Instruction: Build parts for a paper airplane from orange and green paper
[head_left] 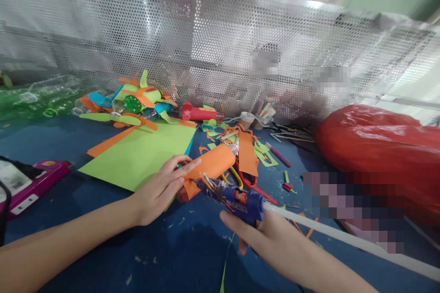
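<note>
A plastic bottle wrapped in orange paper point(219, 160) lies on its side in the middle, its clear neck pointing away to the right. My left hand point(168, 183) steadies it, index finger stretched along the paper and the others curled at its near end. My right hand point(256, 233) is wrapped round a blue hot glue gun point(240, 201). A long white glue stick point(343, 233) runs out of its back to the right edge. The gun's nozzle, covered in glue strings and scraps, sits at or very near the orange paper; contact is unclear.
Green paper sheets point(151, 146) lie left of the bottle. Behind are finished paper-winged bottles point(137, 100) and a red bottle point(201, 113). Scissors point(245, 178) and scraps point(264, 153) lie right. A red bag point(371, 142) and a purple box point(41, 185) flank the table.
</note>
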Demonstrator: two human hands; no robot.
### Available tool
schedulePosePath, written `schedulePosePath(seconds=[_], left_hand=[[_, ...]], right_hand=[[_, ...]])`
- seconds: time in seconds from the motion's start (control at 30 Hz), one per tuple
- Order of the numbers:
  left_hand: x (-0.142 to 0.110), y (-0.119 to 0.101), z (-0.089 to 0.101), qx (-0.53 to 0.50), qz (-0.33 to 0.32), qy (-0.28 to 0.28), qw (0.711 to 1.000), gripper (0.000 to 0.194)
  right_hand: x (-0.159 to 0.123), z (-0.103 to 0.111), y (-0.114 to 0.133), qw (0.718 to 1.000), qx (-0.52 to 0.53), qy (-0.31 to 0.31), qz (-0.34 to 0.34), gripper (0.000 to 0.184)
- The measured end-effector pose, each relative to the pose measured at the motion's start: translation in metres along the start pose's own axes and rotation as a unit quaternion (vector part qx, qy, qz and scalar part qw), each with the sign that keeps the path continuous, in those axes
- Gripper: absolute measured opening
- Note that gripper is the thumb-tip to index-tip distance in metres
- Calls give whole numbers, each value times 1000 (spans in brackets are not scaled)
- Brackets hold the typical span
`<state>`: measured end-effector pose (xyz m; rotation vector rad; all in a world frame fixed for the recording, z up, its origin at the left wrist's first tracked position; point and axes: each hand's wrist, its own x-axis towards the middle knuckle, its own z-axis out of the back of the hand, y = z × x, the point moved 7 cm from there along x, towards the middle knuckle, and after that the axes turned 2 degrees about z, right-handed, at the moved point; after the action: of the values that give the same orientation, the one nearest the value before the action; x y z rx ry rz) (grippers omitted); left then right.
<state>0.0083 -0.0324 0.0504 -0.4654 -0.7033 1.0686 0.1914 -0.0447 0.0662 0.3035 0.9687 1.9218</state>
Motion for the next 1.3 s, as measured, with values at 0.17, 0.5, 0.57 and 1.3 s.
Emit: schedulePosePath(seconds=[0.17,0.5,0.57,1.3], left_hand=[[0,0,0,-4,3,-3,1000,48],[0,6,0,12,13,-5,1000,48],[0,6,0,23,16,-7,1000,48],[-1,5,0,27,7,-11,1000,48]], right_hand=[[1,2,-5,1000,-7,-7,-6,37],[7,26,-23,997,5,-68,-37,34],[8,29,-23,996,12,-75,-35,34],[23,72,-42,988,43,-146,-24,47]])
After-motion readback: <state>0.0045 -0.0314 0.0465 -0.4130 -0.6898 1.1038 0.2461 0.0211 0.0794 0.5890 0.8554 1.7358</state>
